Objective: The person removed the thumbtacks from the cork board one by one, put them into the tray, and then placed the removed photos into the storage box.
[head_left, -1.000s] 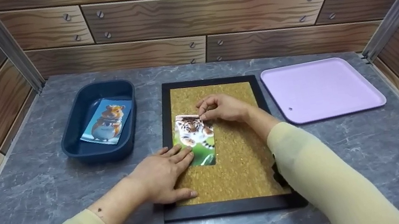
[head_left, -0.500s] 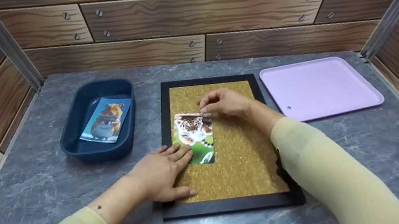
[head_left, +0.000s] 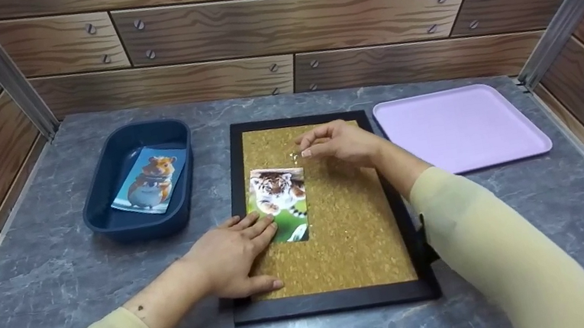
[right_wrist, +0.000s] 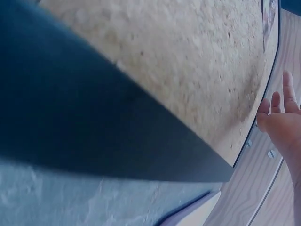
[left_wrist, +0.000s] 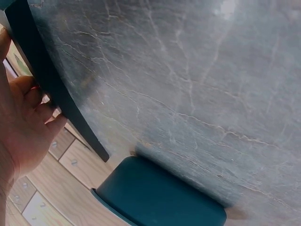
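A tiger picture [head_left: 279,199] lies flat on the left part of the cork board [head_left: 359,236], which has a black frame. My left hand [head_left: 230,256] is spread at the board's left side, its fingers resting on the picture's lower left edge and its thumb on the cork. In the left wrist view, the fingers [left_wrist: 33,99] of that hand reach over the frame. My right hand [head_left: 343,146] hovers above the upper right of the board, past the picture's top right corner, fingers loosely bent with nothing visible between them. Small bright specks show beside its thumb.
At the left stands a dark blue bin [head_left: 97,216] with a hamster picture [head_left: 148,183] inside. A lilac tray [head_left: 466,127] lies right of the board, partly covered by my right forearm. Wood-patterned walls [head_left: 209,34] enclose the grey marbled table [head_left: 36,281].
My right hand has moved up and to the right, away from the tiger picture's top right corner. The left hand stays on the picture. My forearm now covers the tray's small dark spot.
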`<action>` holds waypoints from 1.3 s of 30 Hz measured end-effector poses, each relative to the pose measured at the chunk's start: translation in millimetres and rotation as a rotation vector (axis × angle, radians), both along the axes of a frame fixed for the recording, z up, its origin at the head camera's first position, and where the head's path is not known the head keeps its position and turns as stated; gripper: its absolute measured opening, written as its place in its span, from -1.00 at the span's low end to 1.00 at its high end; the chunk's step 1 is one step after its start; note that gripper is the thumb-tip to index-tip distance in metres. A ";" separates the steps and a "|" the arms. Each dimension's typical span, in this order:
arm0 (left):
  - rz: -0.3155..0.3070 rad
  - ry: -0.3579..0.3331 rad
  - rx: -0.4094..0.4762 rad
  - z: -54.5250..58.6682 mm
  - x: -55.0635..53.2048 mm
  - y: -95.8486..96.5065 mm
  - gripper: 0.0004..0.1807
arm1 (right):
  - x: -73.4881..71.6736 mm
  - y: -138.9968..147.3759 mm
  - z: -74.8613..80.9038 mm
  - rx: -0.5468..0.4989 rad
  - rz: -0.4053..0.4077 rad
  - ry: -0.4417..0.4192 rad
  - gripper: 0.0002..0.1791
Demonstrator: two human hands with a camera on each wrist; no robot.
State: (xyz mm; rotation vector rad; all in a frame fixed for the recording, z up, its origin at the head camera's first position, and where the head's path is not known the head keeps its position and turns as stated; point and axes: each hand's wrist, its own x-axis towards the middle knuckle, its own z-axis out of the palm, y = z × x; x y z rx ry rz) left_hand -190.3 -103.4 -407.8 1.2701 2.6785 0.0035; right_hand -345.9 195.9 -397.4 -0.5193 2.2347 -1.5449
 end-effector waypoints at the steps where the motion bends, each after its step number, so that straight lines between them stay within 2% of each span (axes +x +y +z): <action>1: 0.004 -0.004 -0.003 0.2 0.1 0.1 0.07 | 0.6 2.0 1.8 -0.009 -0.005 -0.002 -0.94; 5: 0.014 -0.017 -0.015 0.0 0.1 1.0 0.07 | 2.5 9.8 7.2 -0.039 -0.022 0.001 -0.97; 9: 0.014 -0.012 -0.013 0.0 0.2 1.0 0.07 | 3.4 18.3 10.5 -0.041 -0.033 0.004 -0.91; 14: -0.002 0.015 0.004 -0.4 0.3 -0.6 0.06 | 3.0 25.8 9.9 -0.048 -0.037 -0.002 -0.91; 22: 0.002 0.008 0.000 -1.4 0.4 0.1 0.08 | 4.8 37.2 12.4 -0.038 -0.054 0.000 -0.84; 27: 0.002 0.005 0.005 -1.2 0.7 0.0 0.08 | 3.3 48.8 15.0 -0.079 -0.067 -0.002 -0.83; 39: -0.002 -0.006 0.015 -2.4 0.0 -0.2 0.08 | 3.6 86.4 24.7 -0.067 -0.152 0.062 -0.84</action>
